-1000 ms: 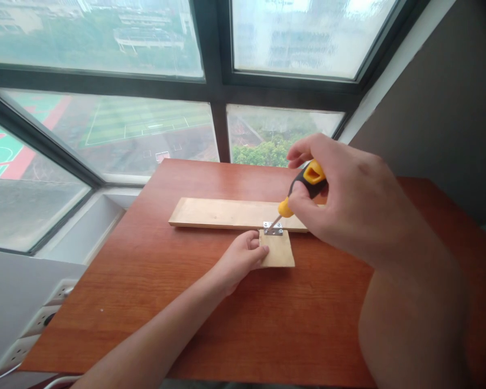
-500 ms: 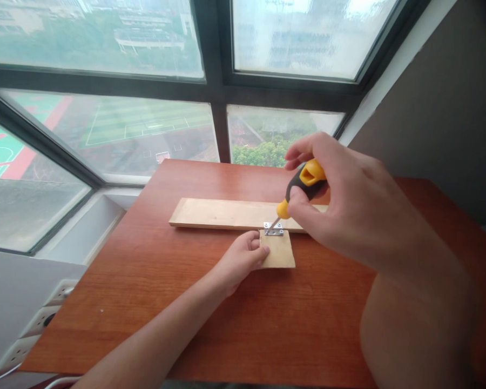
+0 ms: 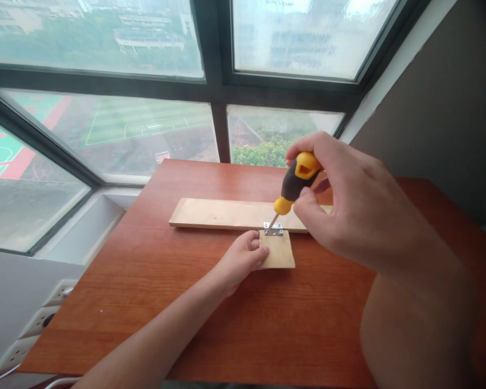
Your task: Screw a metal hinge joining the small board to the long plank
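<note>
Far left, wall sockets (image 3: pixel 36 321) sit beside a red-brown wooden table (image 3: pixel 267 335). On the tabletop a long pale wooden board (image 3: pixel 222 213) lies crosswise, its right part hidden. In front of it, the left hand (image 3: pixel 242 258) pinches the left edge of a small wooden panel (image 3: pixel 282 254), thumb on top. A silver metal hinge (image 3: pixel 274 231) spans the joint between panel and board. The screwdriver (image 3: pixel 295 182), yellow and black, leans with its tip at the hinge's near left corner; seating in a screw cannot be determined. The right hand (image 3: pixel 344 200) grips its handle loosely between thumb and fingers.
</note>
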### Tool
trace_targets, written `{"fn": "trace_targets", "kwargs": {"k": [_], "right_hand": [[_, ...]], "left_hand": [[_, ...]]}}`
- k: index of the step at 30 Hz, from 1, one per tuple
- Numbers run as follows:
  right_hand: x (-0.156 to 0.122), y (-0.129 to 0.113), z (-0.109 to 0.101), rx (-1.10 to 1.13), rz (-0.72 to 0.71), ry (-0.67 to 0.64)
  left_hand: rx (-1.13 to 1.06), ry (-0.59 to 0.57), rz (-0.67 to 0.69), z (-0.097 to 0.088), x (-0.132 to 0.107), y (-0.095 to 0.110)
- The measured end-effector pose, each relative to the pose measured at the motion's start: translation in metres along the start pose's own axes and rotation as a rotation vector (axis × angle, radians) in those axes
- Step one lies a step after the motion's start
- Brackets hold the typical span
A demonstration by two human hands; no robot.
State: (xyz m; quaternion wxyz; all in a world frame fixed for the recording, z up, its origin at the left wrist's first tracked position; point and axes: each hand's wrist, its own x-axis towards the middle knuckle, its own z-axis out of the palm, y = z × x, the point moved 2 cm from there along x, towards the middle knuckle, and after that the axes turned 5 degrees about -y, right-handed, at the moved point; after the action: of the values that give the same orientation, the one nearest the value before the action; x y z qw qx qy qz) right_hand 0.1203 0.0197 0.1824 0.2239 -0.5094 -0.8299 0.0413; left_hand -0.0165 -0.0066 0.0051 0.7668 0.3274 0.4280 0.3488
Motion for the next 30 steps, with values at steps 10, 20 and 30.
{"fn": "trace_targets", "kwargs": {"k": [10,20,30], "right_hand": [[0.002,0.001,0.004,-0.063,0.04,0.081],[0.001,0.002,0.003,-0.018,-0.027,0.078],[0.005,0.015,0.004,-0.213,0.181,0.144]], "left_hand": [[0.006,-0.014,0.014,0.0,0.001,-0.002],[0.02,-0.007,0.008,0.0,0.0,-0.001],[0.033,0.006,0.004,-0.001,0.0,0.0]]}}
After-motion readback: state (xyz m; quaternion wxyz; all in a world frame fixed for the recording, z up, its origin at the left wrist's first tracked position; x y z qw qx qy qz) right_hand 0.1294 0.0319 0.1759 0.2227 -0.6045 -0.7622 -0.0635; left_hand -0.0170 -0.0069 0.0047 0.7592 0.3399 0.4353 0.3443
